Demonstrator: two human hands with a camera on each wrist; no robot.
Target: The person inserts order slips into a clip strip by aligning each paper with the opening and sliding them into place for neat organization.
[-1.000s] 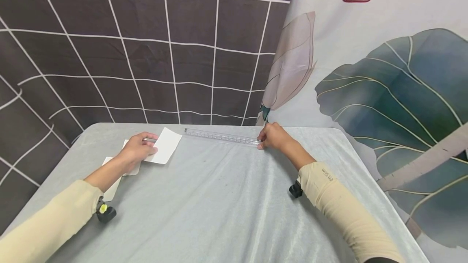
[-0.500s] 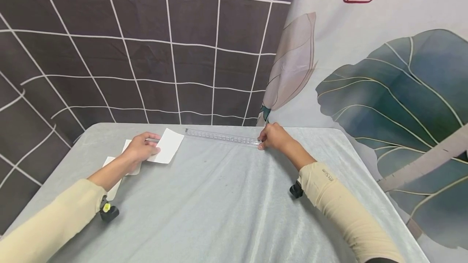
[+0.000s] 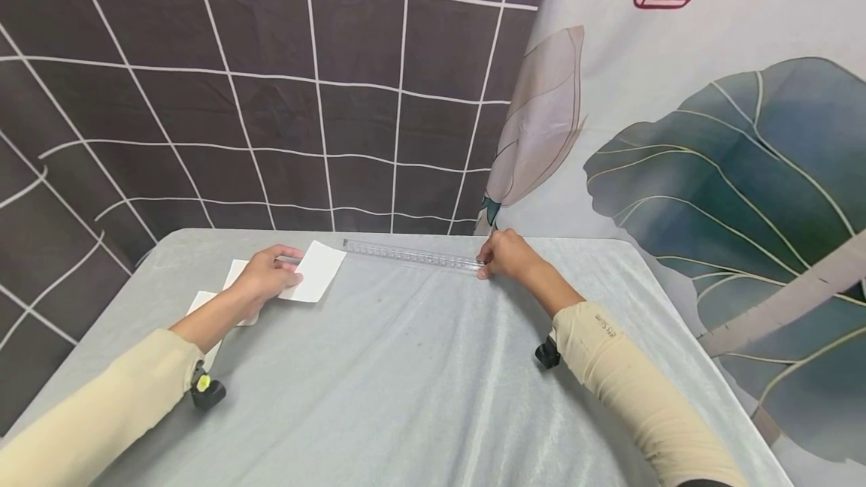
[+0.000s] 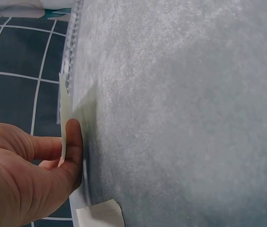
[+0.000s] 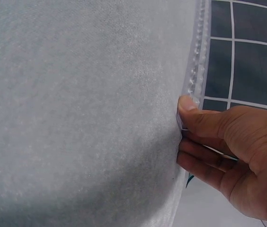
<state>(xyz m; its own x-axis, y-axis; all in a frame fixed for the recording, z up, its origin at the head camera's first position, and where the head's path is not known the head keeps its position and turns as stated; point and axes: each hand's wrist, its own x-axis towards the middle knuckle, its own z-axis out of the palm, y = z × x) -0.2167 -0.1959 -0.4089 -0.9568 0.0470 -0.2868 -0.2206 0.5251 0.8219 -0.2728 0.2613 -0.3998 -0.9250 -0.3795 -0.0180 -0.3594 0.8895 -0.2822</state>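
My left hand (image 3: 265,274) pinches a blank white card (image 3: 321,273) between thumb and fingers. In the left wrist view that card (image 4: 65,113) stands edge-on, raised off the cloth. My right hand (image 3: 509,252) pinches the right end of a long, clear, ruler-like plastic strip (image 3: 413,255) along the table's far edge. A row of small bumps runs down the strip (image 5: 199,56) in the right wrist view. The card's right corner is close to the strip's left end; whether they touch, I cannot tell. My fingers hide the strip's right tip.
More white cards lie on the left of the table, one (image 3: 234,272) behind my left wrist and another (image 3: 201,299) partly under my forearm. A pale grey cloth (image 3: 406,382) with soft folds covers the table. A dark grid-patterned curtain (image 3: 271,111) hangs behind it.
My left hand has moved slightly right with the card, bringing it closer to the strip's left end. The right hand and the strip have stayed in place.
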